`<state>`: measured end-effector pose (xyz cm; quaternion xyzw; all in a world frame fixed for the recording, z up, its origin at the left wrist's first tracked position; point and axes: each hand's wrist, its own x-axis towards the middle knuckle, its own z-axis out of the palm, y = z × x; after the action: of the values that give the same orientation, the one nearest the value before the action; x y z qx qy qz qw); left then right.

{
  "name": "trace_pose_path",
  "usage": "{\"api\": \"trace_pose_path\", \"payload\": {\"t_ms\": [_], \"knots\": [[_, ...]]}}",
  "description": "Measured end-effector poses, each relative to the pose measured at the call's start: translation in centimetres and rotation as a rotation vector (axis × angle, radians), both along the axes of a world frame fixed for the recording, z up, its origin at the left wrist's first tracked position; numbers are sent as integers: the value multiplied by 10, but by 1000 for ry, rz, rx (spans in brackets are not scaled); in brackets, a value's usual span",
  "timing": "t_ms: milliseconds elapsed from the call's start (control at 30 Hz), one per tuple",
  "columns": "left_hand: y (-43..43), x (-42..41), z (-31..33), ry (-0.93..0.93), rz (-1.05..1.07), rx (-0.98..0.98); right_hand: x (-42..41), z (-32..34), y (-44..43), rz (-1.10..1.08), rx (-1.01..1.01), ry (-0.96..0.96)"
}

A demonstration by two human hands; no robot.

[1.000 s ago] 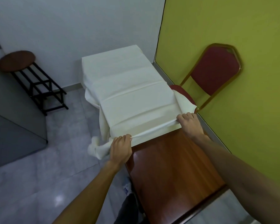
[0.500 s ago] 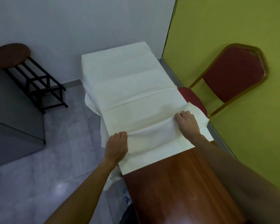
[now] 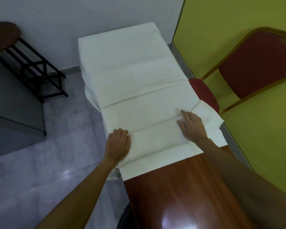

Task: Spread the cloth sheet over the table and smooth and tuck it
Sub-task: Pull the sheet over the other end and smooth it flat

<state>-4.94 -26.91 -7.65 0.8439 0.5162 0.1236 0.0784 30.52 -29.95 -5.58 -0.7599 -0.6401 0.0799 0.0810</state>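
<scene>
Cloth sheet (image 3: 139, 80) covers the table's (image 3: 180, 195) far half, near edge doubled over. Right hand (image 3: 192, 128) presses flat, fingers relaxed; left hand (image 3: 118, 142) sits on the fold, can't tell if it's pinching. Looks thin, light and floppy, so I'd take the near hem by both corners.

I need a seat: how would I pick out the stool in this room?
From the long brown wooden table half covered by the cream cloth sheet, look left across the grey floor to the white wall. There stands the stool, a round dark brown seat on a black barred frame. Unlike the red padded, gold-framed chair by the green wall, it has no backrest.
</scene>
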Motion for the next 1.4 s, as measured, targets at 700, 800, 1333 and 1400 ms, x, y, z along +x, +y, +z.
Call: {"api": "trace_pose_path", "payload": {"t_ms": [700, 800, 1333, 1400], "knots": [[-170, 88, -14, 56, 164, -89, 37, -27, -135, 93, 9, -9], [-173, 99, -22, 43, 270, -149, 32, -33, -132, 64, -25, -33], [-167, 122, -29, 141, 381, -103, 39, -40, -137, 124, 3, 0], [-171, 113, -26, 167, 329, -100, 39, -32, -144, 127, -35, 46]]}}
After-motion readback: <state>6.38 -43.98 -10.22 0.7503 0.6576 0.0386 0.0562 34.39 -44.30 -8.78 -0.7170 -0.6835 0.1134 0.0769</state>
